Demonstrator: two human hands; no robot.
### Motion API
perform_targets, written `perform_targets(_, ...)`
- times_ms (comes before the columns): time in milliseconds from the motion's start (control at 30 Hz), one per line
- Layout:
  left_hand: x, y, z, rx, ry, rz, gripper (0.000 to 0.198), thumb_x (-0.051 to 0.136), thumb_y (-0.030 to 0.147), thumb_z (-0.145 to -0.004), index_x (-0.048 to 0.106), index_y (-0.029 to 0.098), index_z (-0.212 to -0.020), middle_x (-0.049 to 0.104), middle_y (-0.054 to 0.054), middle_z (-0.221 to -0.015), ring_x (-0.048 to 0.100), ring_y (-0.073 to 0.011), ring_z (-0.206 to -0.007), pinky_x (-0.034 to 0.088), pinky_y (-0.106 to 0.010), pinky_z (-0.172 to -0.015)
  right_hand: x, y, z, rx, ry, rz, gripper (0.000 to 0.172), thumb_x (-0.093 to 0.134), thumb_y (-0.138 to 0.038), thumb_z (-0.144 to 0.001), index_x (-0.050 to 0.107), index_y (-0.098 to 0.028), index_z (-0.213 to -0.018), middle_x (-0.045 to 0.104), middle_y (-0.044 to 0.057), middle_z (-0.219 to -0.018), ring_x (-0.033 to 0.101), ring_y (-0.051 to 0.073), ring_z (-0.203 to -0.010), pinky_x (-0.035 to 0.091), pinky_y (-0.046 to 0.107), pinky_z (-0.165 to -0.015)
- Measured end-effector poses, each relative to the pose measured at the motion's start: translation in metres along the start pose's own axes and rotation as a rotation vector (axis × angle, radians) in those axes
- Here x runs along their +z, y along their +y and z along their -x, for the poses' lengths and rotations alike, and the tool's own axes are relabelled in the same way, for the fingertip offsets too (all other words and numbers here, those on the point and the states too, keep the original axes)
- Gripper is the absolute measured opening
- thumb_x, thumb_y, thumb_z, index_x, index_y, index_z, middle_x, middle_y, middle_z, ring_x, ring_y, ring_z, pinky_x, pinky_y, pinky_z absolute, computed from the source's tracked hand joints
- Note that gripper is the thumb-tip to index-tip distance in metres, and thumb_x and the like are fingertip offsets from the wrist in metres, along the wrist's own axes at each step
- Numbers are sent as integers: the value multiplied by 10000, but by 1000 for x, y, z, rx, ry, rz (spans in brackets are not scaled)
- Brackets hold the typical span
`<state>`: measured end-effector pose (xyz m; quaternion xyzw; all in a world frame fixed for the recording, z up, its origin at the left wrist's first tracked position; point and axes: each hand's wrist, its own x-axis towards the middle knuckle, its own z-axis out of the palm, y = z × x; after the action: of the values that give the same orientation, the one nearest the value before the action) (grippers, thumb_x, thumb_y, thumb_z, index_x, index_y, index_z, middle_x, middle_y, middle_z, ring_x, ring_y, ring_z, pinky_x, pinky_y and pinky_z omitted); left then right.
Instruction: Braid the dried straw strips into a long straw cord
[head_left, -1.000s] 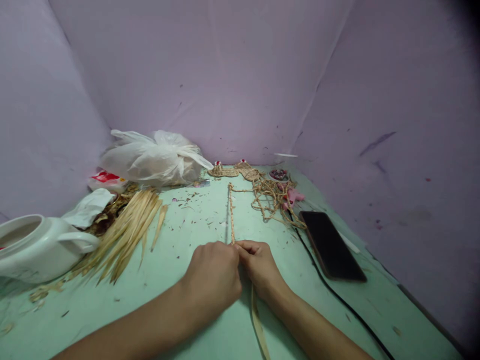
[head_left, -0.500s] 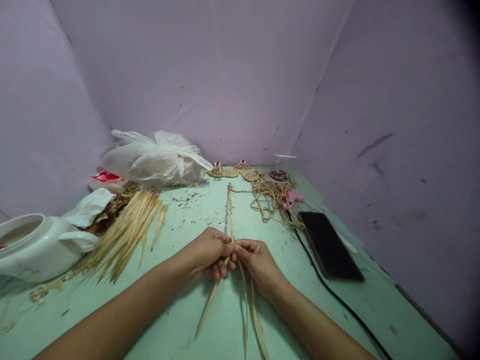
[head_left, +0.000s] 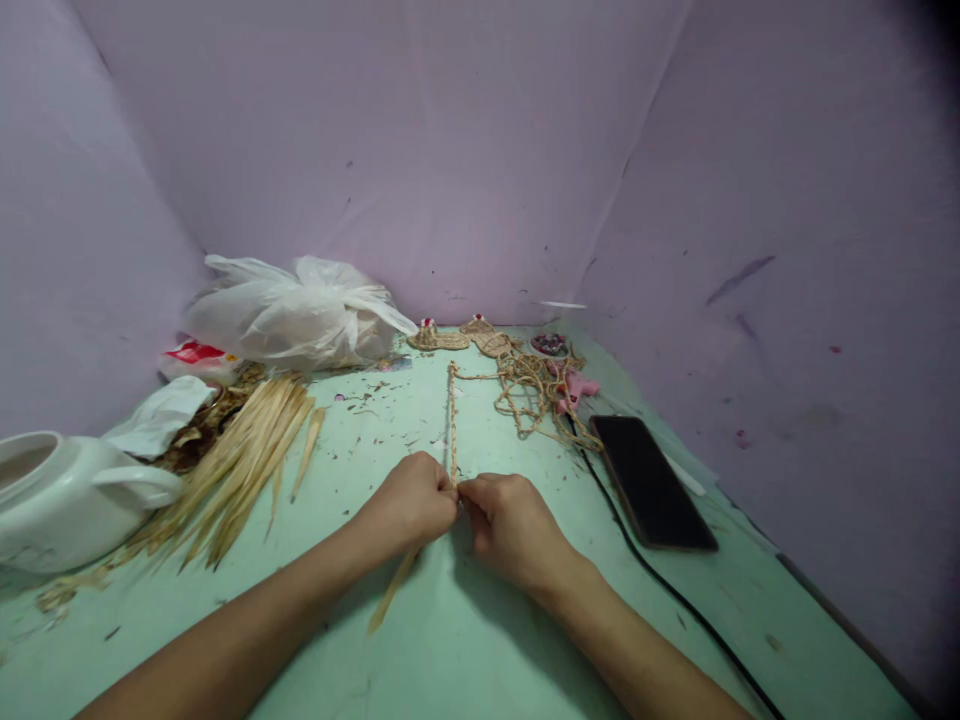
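A thin braided cord [head_left: 452,425] of dried straw-coloured leaf strips runs straight toward me over the green table. My left hand [head_left: 420,500] is closed at its near end, on the left side. A loose leaf strip [head_left: 394,592] sticks out below that hand. Touching the same end from the right, my right hand [head_left: 517,525] is closed, thumb and fingertips pinched together. The strips inside both hands are mostly hidden by the fingers. From its far end, the cord bends right into a loose tangle of braided cord [head_left: 525,390].
Left lie a bundle of dried leaf strips [head_left: 244,465], a white handled pot [head_left: 71,515] and a white plastic bag [head_left: 300,315]. Small woven slippers [head_left: 442,341] sit by the back wall. Right are a pink glue gun [head_left: 577,388], a phone [head_left: 652,485] and a black cable [head_left: 637,555].
Two strips that hung below my right hand are no longer visible. Both hands have turned knuckles-up and my right hand has drawn slightly away. The whole view has shifted a little.
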<state>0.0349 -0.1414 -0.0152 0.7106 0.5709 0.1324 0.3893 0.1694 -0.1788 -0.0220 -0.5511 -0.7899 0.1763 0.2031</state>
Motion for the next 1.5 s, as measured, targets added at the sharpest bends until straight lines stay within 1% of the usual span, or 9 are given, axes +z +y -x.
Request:
perform_targets(267, 10, -4, 1, -114, -5, 253, 173, 487, 132, -510, 384, 157, -374, 236, 62, -353, 208, -46, -384, 137, -206, -375, -3, -15, 13, 215, 21, 102, 227, 450, -223, -746, 632, -155, -629, 612, 85, -629, 494, 135, -527, 251, 260, -500)
perform_targets(600, -4, 7, 8, -158, -195, 485, 128, 472, 145, -500, 405, 159, -392, 269, 66, -308, 195, -38, -306, 115, -212, -343, 8, -32, 25, -5, -83, 165, 213, 479, -115, -674, 647, -121, -804, 653, 109, -750, 531, 144, -546, 253, 264, -495)
perform_targets(733, -13, 0, 4, -50, -272, 473, 168, 505, 166, -515, 384, 155, -398, 267, 66, -340, 188, -29, -347, 116, -209, -371, -15, -11, 14, 189, 15, -161, 325, 509, -384, -722, 598, -154, -510, 561, 39, -468, 456, 113, -439, 251, 249, -460)
perform_targets(833, -19, -1, 2, -13, -355, 487, 205, 527, 215, -552, 380, 158, -423, 270, 70, -351, 194, -28, -346, 127, -205, -377, -25, 5, 1, 389, 172, -612, 309, 519, -418, -703, 609, -142, -597, 606, 54, -579, 512, 131, -530, 342, 242, -511)
perform_targets(967, -20, -1, 1, 20, -381, 485, 152, 509, 214, -560, 414, 155, -457, 273, 75, -356, 201, -30, -341, 132, -206, -382, -13, 3, -7, 534, -72, -1140, 203, 560, -338, -643, 569, -135, -644, 565, 17, -568, 486, 100, -500, 374, 234, -514)
perform_targets(1067, -18, -3, 0, 63, -410, 465, 116, 480, 192, -553, 415, 156, -463, 266, 76, -366, 196, -33, -353, 123, -212, -390, 0, -4, -8, 546, -119, -1142, 166, 550, -284, -640, 507, -143, -564, 422, -58, -437, 317, 42, -377, 260, 193, -414)
perform_targets(1233, -13, -3, 1, -2, -309, 228, 116, 432, 165, -544, 453, 151, -430, 382, 25, -370, 285, -58, -348, 190, -218, -403, 11, 0, -9, 491, 7, -958, 123, 555, -194, -599, 487, -133, -517, 366, -77, -412, 248, 27, -391, 180, 191, -410)
perform_targets(1367, -12, 3, 10, -63, -106, -102, 144, 469, 203, -566, 482, 159, -430, 418, 0, -387, 371, -95, -387, 239, -227, -433, 14, 2, -9, 494, 2, -937, 115, 540, -199, -593, 479, -143, -513, 382, -74, -398, 257, 35, -382, 172, 195, -402)
perform_targets(1500, -10, 19, 29, -7, 45, -352, 180, 483, 239, -613, 512, 162, -454, 417, -18, -426, 390, -115, -434, 241, -239, -457, 15, -3, -7, 500, 24, -1021, 82, 517, -193, -594, 510, -136, -535, 502, -26, -447, 395, 62, -421, 275, 197, -442)
